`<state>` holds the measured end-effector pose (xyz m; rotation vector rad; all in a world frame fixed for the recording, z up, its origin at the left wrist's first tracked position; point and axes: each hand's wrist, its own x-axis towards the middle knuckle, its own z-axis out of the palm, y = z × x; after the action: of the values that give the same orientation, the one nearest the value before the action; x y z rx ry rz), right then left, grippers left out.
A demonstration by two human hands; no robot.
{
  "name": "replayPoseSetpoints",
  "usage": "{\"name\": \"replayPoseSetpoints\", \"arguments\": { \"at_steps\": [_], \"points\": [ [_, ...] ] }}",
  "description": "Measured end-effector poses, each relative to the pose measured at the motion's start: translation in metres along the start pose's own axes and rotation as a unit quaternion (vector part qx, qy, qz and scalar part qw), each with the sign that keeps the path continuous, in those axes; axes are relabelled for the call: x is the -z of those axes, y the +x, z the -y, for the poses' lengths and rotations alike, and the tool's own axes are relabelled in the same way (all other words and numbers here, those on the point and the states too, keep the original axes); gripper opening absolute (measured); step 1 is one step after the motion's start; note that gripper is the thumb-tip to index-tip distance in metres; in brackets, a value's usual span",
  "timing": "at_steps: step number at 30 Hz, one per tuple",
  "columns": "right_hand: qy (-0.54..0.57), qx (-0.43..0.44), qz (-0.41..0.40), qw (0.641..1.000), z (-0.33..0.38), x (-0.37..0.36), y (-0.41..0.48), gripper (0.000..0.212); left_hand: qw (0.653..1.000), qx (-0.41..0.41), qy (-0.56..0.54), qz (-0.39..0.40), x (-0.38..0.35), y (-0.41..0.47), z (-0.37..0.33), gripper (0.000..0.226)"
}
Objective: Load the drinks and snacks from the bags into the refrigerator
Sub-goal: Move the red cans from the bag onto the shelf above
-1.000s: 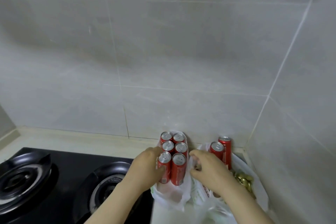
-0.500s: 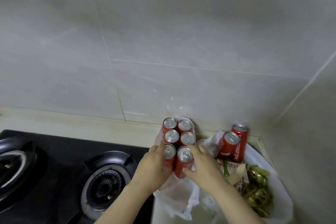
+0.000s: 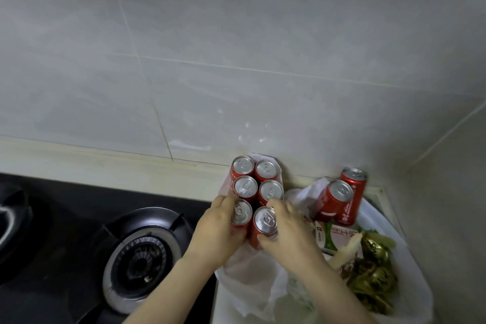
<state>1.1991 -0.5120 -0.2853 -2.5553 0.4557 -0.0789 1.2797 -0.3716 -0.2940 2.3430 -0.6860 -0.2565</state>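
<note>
Most of the frame is grey tiled wall. Lower left, a black gas hob. Lower right, a white plastic bag holds gold-wrapped snacks, possibly sweets. At centre stand six red soda cans; the left hand grasps the near-left can, the right hand the near-right.

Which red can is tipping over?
The nearer can of the two apart on the right: it tilts, while the other seven stand upright.
</note>
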Motion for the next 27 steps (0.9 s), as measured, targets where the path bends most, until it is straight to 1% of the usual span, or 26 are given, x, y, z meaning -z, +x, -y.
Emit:
{"name": "replayPoseSetpoints", "arguments": {
  "at_steps": [5,11,14,16,20,24,27],
  "points": [
    [0.045,-0.022,0.0,0.999,-0.008,-0.013,-0.005,0.043,1.0,0.002,-0.021,-0.001,0.001,-0.003,0.005,0.045],
    [0.06,-0.021,-0.001,0.998,-0.014,-0.018,-0.006,0.042,0.996,0.02,-0.066,0.051,0.001,-0.013,0.01,0.054],
    [0.068,-0.027,-0.005,0.997,-0.014,-0.017,-0.005,0.046,0.997,0.017,-0.057,0.057,0.002,-0.011,0.006,0.068],
    [0.068,-0.029,0.0,0.997,-0.015,-0.017,-0.005,0.048,0.997,0.011,-0.049,0.061,0.002,-0.009,0.005,0.072],
    [0.06,-0.03,0.012,0.998,-0.018,-0.022,-0.005,0.041,0.997,0.002,-0.04,0.059,0.001,-0.01,0.007,0.086],
    [0.061,-0.044,0.01,0.997,-0.018,-0.026,-0.007,0.039,0.997,0.012,-0.062,0.052,0.0,-0.013,0.009,0.083],
    [0.046,-0.053,0.001,0.998,-0.017,-0.02,-0.008,0.035,0.995,0.029,-0.084,0.052,0.002,-0.015,0.009,0.063]
  ]
}}
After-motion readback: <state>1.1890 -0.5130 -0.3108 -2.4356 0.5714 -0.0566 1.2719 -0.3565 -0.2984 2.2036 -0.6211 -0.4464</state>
